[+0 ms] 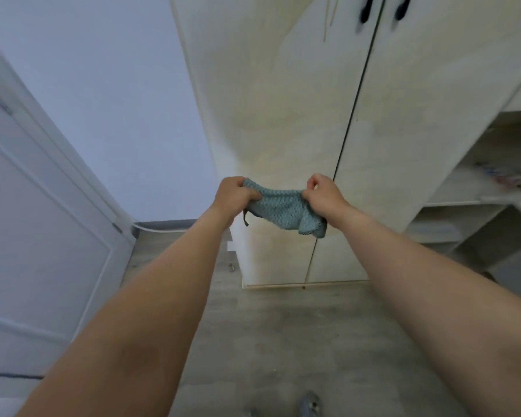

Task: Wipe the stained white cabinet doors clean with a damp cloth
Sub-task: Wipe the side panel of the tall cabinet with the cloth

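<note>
Blue cloth [283,210] stretched between left hand [233,195] and right hand [324,194], both gripping it

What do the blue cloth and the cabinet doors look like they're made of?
The cloth, gripped by the left hand and right hand, looks like a soft woven or knitted textile, perhaps microfibre: it sags and shows a ribbed zigzag texture. The cabinet doors look like smooth white-coated board, probably laminate: flat, matte, with yellowish stains; the core is not visible.

Left hand [235,195] and right hand [324,195] grip a blue cloth [283,210] before stained cabinet doors [283,100]
</note>
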